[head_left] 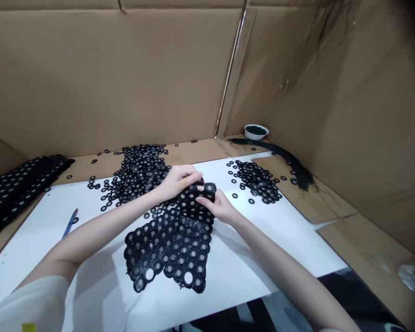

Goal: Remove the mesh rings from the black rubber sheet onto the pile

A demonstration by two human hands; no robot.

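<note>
A black piece made of joined rings (169,244) lies over the white sheet, its upper end lifted between my hands. My left hand (182,180) is closed on its upper edge from the left, fingers bent over it. From the right, my right hand (219,207) pinches the same piece near its top right corner. The lower end rests on the sheet and splits into two points, each with a white disc showing. Whether a thread or needle is between my fingers is too small to tell.
Loose black rings form a large pile (141,166) behind my left hand and a smaller pile (257,180) at the right. A blue pencil (70,222), dotted black material (17,184), a black strand bundle (287,159) and a white bowl (256,136) lie around. Cardboard walls (107,78) stand behind.
</note>
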